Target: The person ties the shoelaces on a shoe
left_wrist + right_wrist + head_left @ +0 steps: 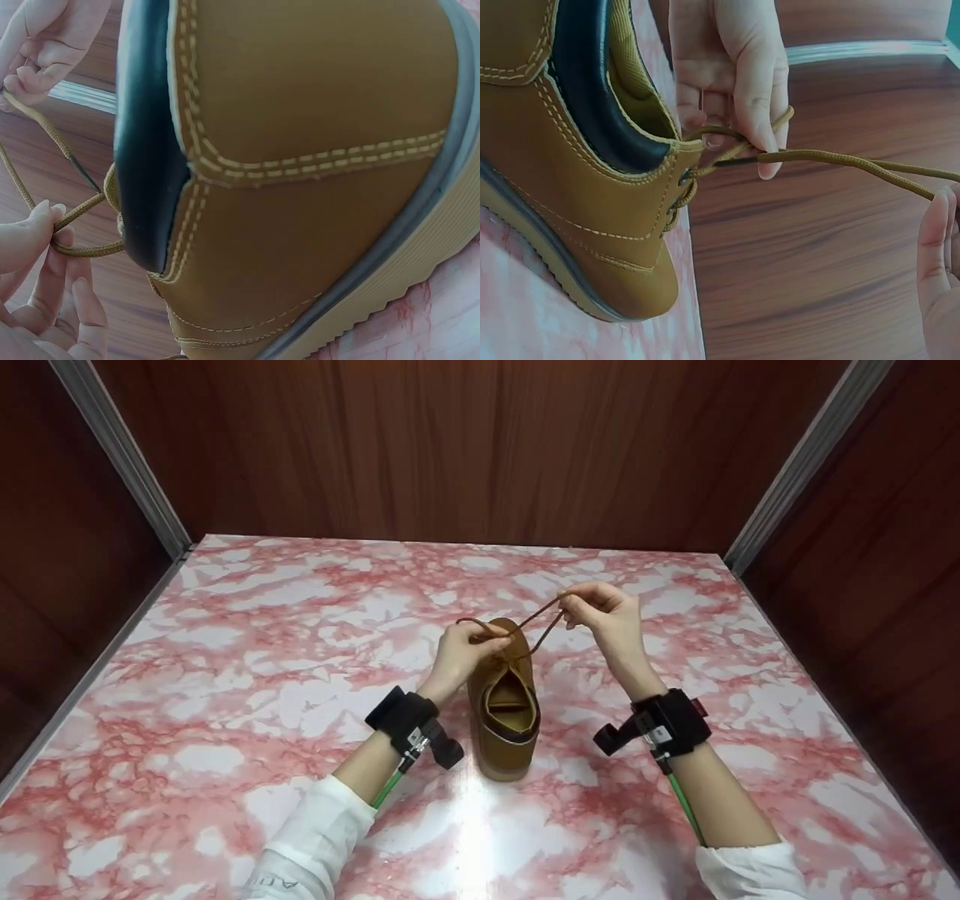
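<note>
Delicately pinched at two spots, the golden-brown cord shoelace (pixel 817 156) spans my hands above the tan, leather-look shoe with the black padded collar (pixel 508 757).

The shoe stands upright mid-frame in the head view, toe toward the top; my left hand (pixel 459 656) pinches the lace over its front, and my right hand (pixel 611 622) pinches it farther up and right, strands slanting from its fingertips. To do this well, I'd judge, the left pinch should stay low and firm while the right pulls gently and evenly, so nothing slips. In the head view my left hand covers the eyelets (pixel 683 178); the right wrist view shows lace threaded through them, left of centre, while the left wrist view's lower left shows lace caught between left thumb and fingertips.
</note>
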Tool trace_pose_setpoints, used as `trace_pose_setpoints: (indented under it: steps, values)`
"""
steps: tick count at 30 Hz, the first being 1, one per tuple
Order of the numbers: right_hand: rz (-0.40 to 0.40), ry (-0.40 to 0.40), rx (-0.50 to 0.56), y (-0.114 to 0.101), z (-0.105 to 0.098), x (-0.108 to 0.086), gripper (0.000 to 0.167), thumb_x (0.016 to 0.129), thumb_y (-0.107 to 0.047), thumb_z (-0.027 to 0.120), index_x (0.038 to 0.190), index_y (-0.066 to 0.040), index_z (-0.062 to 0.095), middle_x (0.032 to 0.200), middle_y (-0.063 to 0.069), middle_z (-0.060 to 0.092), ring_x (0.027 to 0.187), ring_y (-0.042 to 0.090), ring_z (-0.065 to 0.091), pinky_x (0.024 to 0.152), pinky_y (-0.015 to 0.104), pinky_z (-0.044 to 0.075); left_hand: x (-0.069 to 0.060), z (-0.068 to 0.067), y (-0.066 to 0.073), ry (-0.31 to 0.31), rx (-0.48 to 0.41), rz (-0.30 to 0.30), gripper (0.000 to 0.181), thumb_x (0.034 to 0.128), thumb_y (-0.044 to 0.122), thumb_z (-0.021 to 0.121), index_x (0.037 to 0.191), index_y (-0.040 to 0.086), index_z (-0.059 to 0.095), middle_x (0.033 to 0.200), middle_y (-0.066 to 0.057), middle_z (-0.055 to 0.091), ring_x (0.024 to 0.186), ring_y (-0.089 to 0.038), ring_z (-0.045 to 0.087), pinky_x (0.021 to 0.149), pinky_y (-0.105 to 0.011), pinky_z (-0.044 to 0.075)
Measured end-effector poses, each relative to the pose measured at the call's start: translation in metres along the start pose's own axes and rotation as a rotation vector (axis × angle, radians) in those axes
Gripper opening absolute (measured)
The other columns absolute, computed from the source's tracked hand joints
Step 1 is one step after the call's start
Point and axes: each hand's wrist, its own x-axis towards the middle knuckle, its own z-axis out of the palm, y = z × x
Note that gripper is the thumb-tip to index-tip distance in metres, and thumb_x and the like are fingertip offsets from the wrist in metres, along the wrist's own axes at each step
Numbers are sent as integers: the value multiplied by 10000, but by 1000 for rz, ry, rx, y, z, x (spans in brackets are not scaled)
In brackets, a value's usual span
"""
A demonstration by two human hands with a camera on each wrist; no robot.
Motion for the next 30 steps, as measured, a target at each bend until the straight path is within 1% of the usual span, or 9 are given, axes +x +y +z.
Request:
trace_pose_setpoints:
  steps: [4,7,11,14,18,21,25,28,30]
  values:
    - [12,7,6,0,1,-1,58,810,61,620,853,90,646,803,234,619,570,174,575,555,277,493,0,0,0,-2,5,-2,164,777,130,719,891,12,706,896,-42,630,801,-151,573,725,-247,436]
    - [31,19,21,-2,3,-1,70,813,60,618,862,104,640,813,247,613,570,185,578,559,279,496,0,0,0,-5,3,2,165,778,127,718,893,10,705,904,-46,632,812,-152,574,736,-243,434]
    - [62,23,40,-5,7,-1,86,823,49,612,874,114,633,803,203,621,584,189,588,576,287,504,1,1,0,-10,-13,14,160,781,111,712,892,-4,702,914,-60,640,826,-153,582,746,-235,437]
    - [71,23,40,-6,10,-1,81,823,47,615,871,107,636,805,191,627,594,186,597,584,297,508,1,1,0,-11,-30,2,158,778,103,711,891,-8,698,914,-64,643,799,-152,595,730,-233,451]
    - [59,22,39,-5,12,-2,73,816,60,617,866,110,635,836,262,611,601,211,603,587,313,511,1,0,-1,-12,-48,-23,162,776,97,711,898,-8,693,915,-63,640,758,-154,605,698,-235,469]
    - [47,10,37,-3,12,-4,88,818,64,611,876,129,622,844,286,600,611,230,605,594,323,511,0,0,-2,-10,-44,-16,158,781,93,707,901,-9,695,921,-63,637,767,-151,604,700,-237,467]
    - [35,-19,20,-1,11,-7,94,822,51,617,878,126,622,810,234,618,626,249,612,608,338,512,0,-1,-3,-10,-28,-4,151,788,96,703,898,-6,699,922,-53,633,791,-140,597,706,-232,457]
    - [28,-41,-5,1,10,-9,85,824,39,623,870,110,632,788,209,625,628,251,617,617,346,511,1,-1,-4,-9,-23,-5,159,786,102,706,899,-10,698,918,-49,638,793,-140,596,706,-231,455]
    - [23,-49,-18,1,10,-10,88,827,36,622,871,111,631,787,214,625,624,232,618,618,351,511,1,-1,-4,-5,-16,-5,164,783,107,709,900,-7,699,915,-50,640,797,-142,594,712,-230,452]
